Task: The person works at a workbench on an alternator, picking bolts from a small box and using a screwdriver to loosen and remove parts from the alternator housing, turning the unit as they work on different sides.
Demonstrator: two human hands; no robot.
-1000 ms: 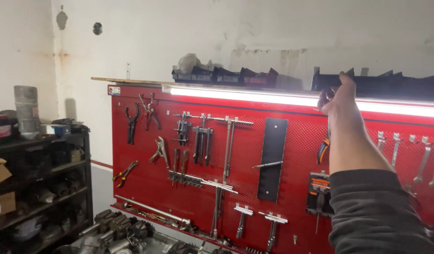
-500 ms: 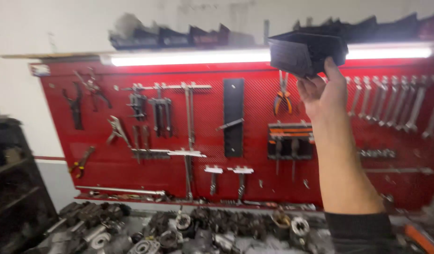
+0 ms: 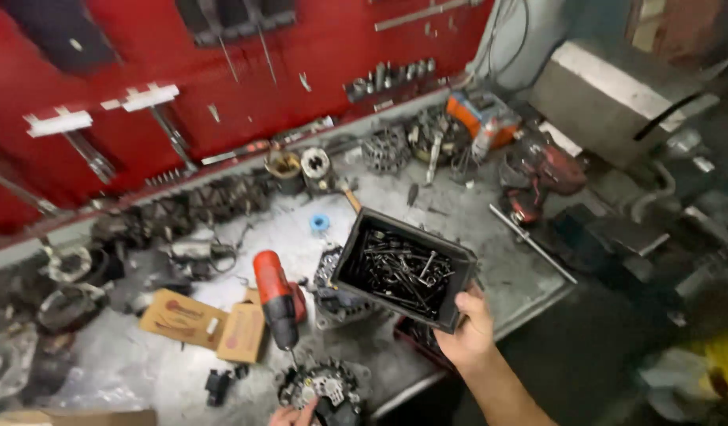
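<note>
I have brought the black bin [image 3: 403,270] down from the shelf above the red board [image 3: 143,95]; half a second ago my right hand [image 3: 470,335] held it up by the light, and now it hangs over the bench [image 3: 498,268], tilted toward me, dark screws and bits showing inside. So the fetching looks done. My right fingers [image 3: 476,298] clench the bin's near corner, thumb over the rim. Left of the bin, my left hand [image 3: 289,413] rests on an alternator [image 3: 321,390] below the red drill [image 3: 276,296]; its grip I cannot tell.
</note>
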